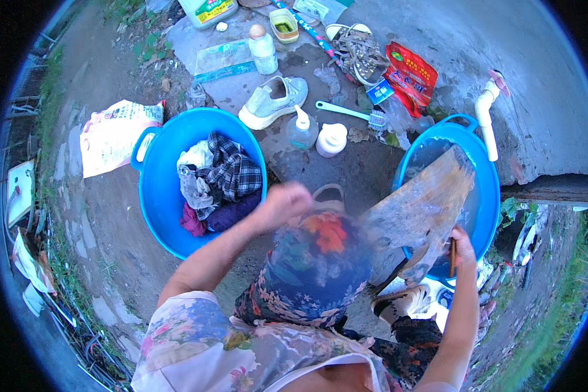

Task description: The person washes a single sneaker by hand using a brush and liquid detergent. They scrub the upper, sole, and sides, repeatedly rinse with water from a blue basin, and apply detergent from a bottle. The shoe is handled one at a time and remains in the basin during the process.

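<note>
My left hand (pixel 289 200) is curled into a fist above my raised knee, slightly blurred, with nothing showing in it. My right hand (pixel 464 247) is closed round a thin brown stick (pixel 453 257) at the near rim of the right blue tub (pixel 493 196). Beside that hand a worn wooden board (pixel 424 196) slants across the tub, its near end by my leg. Greyish water shows in the tub. The left blue tub (pixel 155 202) holds a heap of clothes, with a black-and-white checked garment (pixel 232 171) on top.
Ahead stand a clear pump bottle (pixel 302 134), a white bottle (pixel 332 140) and a grey shoe (pixel 272 103). Beyond them lie a scrubbing brush (pixel 346 111), sandals (pixel 359 53) and a red packet (pixel 410 77). A white pipe (pixel 485 124) hangs over the right tub. A white bag (pixel 117 134) lies far left.
</note>
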Demonstrator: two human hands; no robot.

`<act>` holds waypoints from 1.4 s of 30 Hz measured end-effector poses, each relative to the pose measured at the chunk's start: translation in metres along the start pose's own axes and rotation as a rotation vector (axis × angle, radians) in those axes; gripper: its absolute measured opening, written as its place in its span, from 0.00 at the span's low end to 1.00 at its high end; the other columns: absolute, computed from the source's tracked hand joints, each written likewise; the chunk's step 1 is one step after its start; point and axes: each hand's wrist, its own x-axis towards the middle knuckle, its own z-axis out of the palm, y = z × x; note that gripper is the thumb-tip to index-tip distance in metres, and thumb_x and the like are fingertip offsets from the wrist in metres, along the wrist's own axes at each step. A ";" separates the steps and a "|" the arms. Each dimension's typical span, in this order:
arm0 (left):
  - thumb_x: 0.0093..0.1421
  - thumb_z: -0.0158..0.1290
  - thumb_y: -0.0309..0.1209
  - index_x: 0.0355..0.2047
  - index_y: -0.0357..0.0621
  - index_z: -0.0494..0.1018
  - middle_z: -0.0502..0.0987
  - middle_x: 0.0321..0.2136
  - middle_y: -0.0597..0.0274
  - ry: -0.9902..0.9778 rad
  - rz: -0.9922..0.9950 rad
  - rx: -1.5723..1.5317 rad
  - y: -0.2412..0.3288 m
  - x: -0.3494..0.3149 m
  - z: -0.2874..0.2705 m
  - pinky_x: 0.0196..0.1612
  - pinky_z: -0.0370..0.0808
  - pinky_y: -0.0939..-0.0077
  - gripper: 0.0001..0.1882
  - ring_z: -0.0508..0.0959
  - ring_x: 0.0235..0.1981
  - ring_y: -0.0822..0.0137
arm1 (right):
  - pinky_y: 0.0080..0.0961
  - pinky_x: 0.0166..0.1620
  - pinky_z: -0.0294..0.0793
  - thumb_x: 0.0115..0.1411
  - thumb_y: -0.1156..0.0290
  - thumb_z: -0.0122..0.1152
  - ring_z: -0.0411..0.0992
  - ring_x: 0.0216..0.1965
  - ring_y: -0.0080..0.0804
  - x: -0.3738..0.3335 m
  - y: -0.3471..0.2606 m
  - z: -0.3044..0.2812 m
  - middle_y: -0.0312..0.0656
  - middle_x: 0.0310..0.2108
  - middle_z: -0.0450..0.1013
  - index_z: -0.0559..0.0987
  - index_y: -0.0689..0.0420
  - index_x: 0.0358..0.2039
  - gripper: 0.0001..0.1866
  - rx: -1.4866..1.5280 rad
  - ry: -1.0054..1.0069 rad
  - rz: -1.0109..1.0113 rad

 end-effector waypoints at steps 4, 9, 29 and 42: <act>0.43 0.59 0.29 0.44 0.42 0.71 0.68 0.48 0.44 0.707 0.156 0.818 0.024 0.068 -0.089 0.54 0.65 0.58 0.24 0.68 0.50 0.47 | 0.26 0.25 0.71 0.42 0.71 0.57 0.72 0.23 0.30 -0.029 -0.036 -0.001 0.39 0.24 0.73 0.75 0.61 0.30 0.12 -0.204 0.148 -0.054; 0.50 0.55 0.27 0.54 0.48 0.62 0.63 0.53 0.40 0.477 -0.167 0.870 -0.089 0.113 -0.126 0.48 0.71 0.55 0.29 0.70 0.48 0.41 | 0.28 0.27 0.69 0.35 0.72 0.65 0.70 0.23 0.28 -0.061 -0.102 0.013 0.38 0.21 0.73 0.77 0.62 0.20 0.09 -0.647 0.300 -0.059; 0.56 0.49 0.21 0.44 0.39 0.71 0.73 0.43 0.57 -0.010 0.361 0.163 0.117 0.146 -0.054 0.40 0.75 0.74 0.14 0.77 0.39 0.67 | 0.16 0.18 0.69 0.51 0.71 0.62 0.72 0.21 0.22 -0.107 -0.083 -0.079 0.36 0.27 0.74 0.71 0.59 0.39 0.15 -0.066 0.401 -0.383; 0.46 0.55 0.55 0.64 0.49 0.47 0.49 0.61 0.39 -0.394 0.059 0.591 0.225 0.182 0.176 0.58 0.61 0.51 0.49 0.57 0.58 0.36 | 0.23 0.27 0.76 0.53 0.64 0.64 0.74 0.27 0.29 -0.058 -0.020 0.010 0.40 0.31 0.74 0.68 0.61 0.45 0.23 0.207 0.041 -0.220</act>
